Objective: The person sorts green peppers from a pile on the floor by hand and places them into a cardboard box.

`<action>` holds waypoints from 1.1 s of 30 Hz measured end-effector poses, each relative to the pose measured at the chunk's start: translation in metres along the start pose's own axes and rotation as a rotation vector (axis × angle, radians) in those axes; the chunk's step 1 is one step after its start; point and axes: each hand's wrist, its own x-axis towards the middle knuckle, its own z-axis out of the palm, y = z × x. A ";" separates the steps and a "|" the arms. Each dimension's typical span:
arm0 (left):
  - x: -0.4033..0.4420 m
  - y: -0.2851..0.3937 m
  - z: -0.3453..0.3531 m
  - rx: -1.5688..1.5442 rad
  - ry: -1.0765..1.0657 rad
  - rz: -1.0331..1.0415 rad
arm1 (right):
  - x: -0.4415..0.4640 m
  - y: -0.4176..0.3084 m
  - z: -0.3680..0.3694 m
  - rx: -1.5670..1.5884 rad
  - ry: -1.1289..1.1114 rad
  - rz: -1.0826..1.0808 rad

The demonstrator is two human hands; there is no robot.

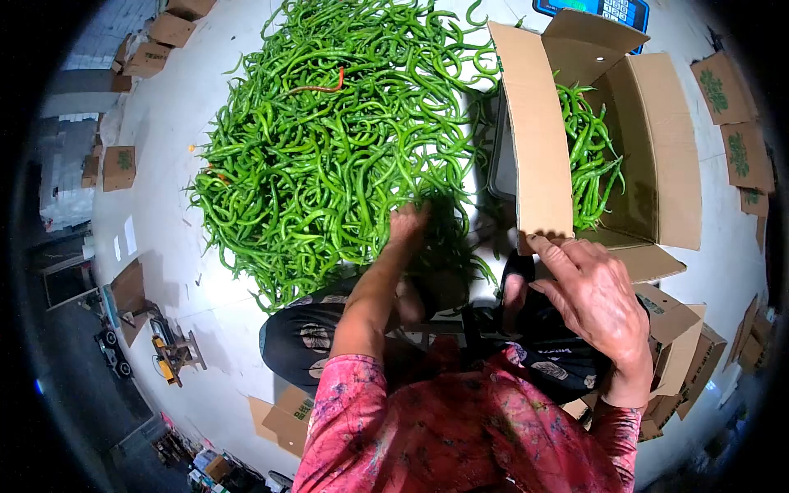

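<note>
A broad heap of long green chili peppers (pixel 329 156) lies on the pale floor in front of me, with a few red ones among them. My left hand (pixel 408 223) reaches into the heap's near right side, its fingers bent down among the peppers and mostly hidden. To the right stands an open cardboard box (pixel 674 156), flaps up, with green peppers (pixel 588 156) inside. At the box's near left corner is my right hand (pixel 588 283), thumb and index finger apart, fingertips at the lower edge of a flap (pixel 534 131).
A blue scale display (pixel 612 10) sits behind the box, and part of a dark platform (pixel 503 156) shows beside it. More cardboard boxes (pixel 678 345) stand at my right, others (pixel 727 90) along the far right. A yellow tool (pixel 168 361) lies at the left.
</note>
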 end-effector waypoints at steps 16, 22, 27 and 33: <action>-0.028 -0.039 -0.297 -1.253 -0.180 -0.132 | 0.011 0.004 0.011 0.072 0.027 -0.126; -0.080 -0.025 -0.341 -1.790 0.039 -0.133 | 0.028 -0.008 0.021 0.209 0.050 -0.271; -0.102 -0.007 -0.349 -2.068 0.088 0.039 | 0.054 -0.028 0.030 0.540 0.071 -0.211; -0.124 0.009 -0.344 -2.300 0.044 0.016 | 0.070 -0.055 0.040 0.633 0.319 -0.182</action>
